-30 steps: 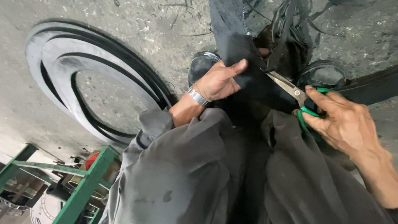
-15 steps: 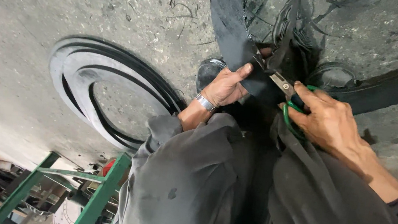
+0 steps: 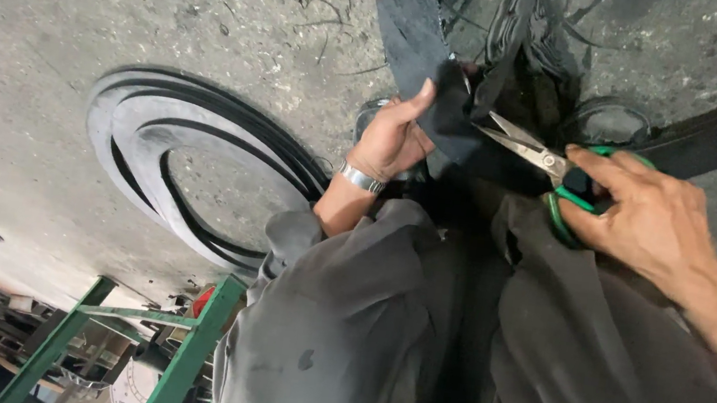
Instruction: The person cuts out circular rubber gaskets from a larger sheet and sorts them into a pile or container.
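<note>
Your left hand [image 3: 394, 137] grips the black rubber strip [image 3: 411, 35], thumb up along its edge, fingers wrapped behind it; a metal bracelet [image 3: 360, 177] sits on that wrist. The strip runs from the top of the view down to your hand, above your knees. Your right hand [image 3: 639, 218] is closed through the green handles of the scissors [image 3: 533, 150]. The blades stand part open, tips set against the strip's edge just beside your left thumb. Both legs in grey trousers [image 3: 360, 338] fill the lower view. On the concrete floor [image 3: 82, 4], left of your left arm, lies a stack of black rubber rings [image 3: 133, 142]. A green metal frame [image 3: 185, 349] stands at lower left.
</note>
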